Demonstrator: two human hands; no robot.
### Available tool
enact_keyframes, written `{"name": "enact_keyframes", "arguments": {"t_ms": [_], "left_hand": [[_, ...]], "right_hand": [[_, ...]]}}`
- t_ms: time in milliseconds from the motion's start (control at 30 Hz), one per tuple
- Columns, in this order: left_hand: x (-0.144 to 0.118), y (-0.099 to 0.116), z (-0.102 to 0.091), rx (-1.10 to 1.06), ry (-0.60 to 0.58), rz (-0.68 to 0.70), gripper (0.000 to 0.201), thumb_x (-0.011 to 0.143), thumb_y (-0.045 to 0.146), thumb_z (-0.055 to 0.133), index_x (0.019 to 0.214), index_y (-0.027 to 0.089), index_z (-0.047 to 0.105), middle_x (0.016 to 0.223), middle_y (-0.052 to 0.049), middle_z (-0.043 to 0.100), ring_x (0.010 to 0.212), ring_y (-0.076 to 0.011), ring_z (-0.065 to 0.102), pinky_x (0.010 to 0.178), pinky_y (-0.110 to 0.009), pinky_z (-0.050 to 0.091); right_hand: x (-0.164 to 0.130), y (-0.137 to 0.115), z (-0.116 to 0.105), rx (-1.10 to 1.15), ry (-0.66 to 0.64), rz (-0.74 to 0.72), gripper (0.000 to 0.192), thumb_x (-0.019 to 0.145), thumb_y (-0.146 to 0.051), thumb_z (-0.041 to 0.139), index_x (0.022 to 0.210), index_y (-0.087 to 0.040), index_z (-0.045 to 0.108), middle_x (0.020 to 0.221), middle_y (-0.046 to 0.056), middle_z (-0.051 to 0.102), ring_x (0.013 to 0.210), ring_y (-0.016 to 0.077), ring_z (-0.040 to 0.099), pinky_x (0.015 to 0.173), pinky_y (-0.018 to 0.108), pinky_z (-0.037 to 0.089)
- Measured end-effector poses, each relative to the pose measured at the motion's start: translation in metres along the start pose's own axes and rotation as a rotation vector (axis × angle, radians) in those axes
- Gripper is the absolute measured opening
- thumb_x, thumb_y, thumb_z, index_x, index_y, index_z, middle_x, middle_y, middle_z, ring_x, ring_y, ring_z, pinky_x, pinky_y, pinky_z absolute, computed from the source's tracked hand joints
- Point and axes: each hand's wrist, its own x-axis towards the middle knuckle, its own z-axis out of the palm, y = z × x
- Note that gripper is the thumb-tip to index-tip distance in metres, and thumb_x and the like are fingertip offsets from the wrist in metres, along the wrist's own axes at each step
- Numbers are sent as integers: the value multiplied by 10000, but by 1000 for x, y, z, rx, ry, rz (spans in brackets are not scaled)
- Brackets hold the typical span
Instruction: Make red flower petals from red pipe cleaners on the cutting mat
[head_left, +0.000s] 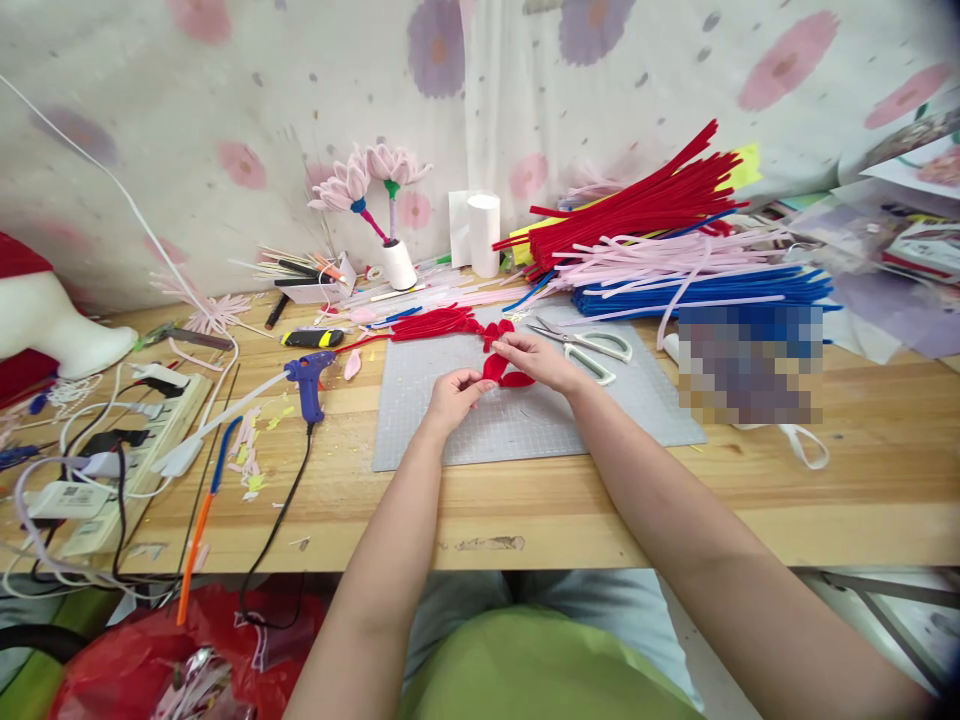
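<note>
Between my hands is a red pipe cleaner (517,380) bent into rounded loops, held over the grey cutting mat (420,440). My left hand (457,396) pinches its left side with thumb and fingertips. My right hand (541,360) grips its upper part from the right, fingers closed. Just beyond the fingers lie more looped red pieces (497,331), beside a bundle of red pipe cleaners (435,322). To the right of my right hand, scissors with pale handles (600,347) rest on the mat. The exact contact points are partly hidden by my fingers.
Left of the mat lie a blue glue gun (307,385), a utility knife (311,339) and a power strip (142,450) with tangled cables. Pink pipe-cleaner flowers (367,180) stand at the back. Red (637,215), pink and blue pipe-cleaner bundles are piled at the back right.
</note>
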Motion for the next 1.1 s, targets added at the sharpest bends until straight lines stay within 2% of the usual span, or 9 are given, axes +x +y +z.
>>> {"name": "enact_keyframes", "arguments": {"t_ms": [300,500,600,667,767,933,1033,1100], "left_hand": [[1,-3,-4,171,-12,42,294,602,438,654,556,164,557,444,60,425,413,-51,343,432,-198,287],[4,-7,-8,247,-4,63,301,595,447,659,554,165,564,450,54,450,425,-59,368,446,-207,289],[4,-6,-7,159,-1,25,275,601,429,655,576,166,580,462,51,469,411,-56,373,438,-207,329],[4,-3,-5,59,6,-7,264,608,423,646,618,163,599,475,45,490,395,-51,372,433,-211,365],[4,-1,-2,-14,11,-27,266,607,418,647,633,157,603,464,43,495,372,-44,367,417,-211,383],[4,-4,1,-59,-9,-42,288,567,387,687,711,150,609,511,35,539,396,-56,440,432,-219,415],[2,-6,1,-103,-20,-88,342,537,373,708,771,145,605,531,21,564,446,-89,512,454,-237,442],[1,-6,1,-59,-19,-78,290,568,370,687,729,140,614,509,21,551,434,-82,498,450,-227,426]], "right_hand": [[-1,2,5,294,-67,106,392,702,-527,547,604,-166,430,554,-38,426,503,68,353,492,219,259],[0,-2,6,209,-89,63,396,709,-532,535,595,-164,444,555,-36,397,527,70,346,502,218,267],[-1,-4,4,159,-37,34,388,724,-517,525,588,-162,445,548,-41,374,522,65,332,502,216,270],[-2,-3,3,172,2,39,352,722,-507,532,655,-166,480,569,-42,403,517,63,346,498,213,282],[-1,4,7,233,-22,100,332,693,-490,575,779,-173,527,603,-38,470,507,64,387,484,210,301],[3,18,19,361,-11,215,322,631,-453,644,675,-156,526,512,-44,468,440,58,388,433,204,278],[3,20,22,412,8,198,309,635,-435,649,667,-153,528,509,-48,471,432,53,391,424,198,283],[2,19,21,425,0,181,298,639,-425,652,684,-153,537,514,-48,476,436,54,400,427,198,298]]}}
